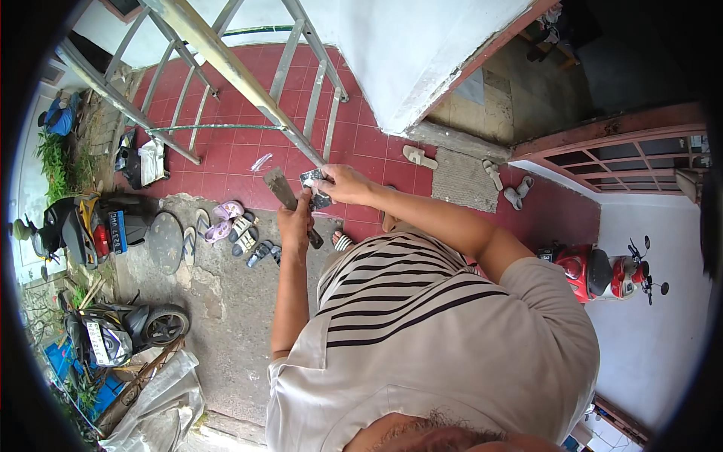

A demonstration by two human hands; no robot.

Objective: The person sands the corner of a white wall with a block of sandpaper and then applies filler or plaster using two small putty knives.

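My left hand (pixel 295 217) is wrapped round a worn, flat-bladed scraper (pixel 279 187). Its broad grey end points up and to the left, and its narrow end sticks out below the fist. Right beside it, my right hand (pixel 343 185) is closed on a dark flat piece (pixel 321 200) smeared with white. The fingers cover part of that piece, and my left thumb is close to it or touching it. Just beyond my hands, the foot of a paint-stained ladder leg (pixel 290 129) comes down. A white smear (pixel 261 162) marks the red tiles to the left.
The metal ladder (pixel 167 79) spreads over the red tiled floor (pixel 361 139). Several sandals (pixel 242 232) lie on the concrete at left. Motorbikes (pixel 94 226) stand farther left, and a red scooter (pixel 576 271) at right. A mat (pixel 463 179) lies before the doorway, beside a white wall corner (pixel 388 83).
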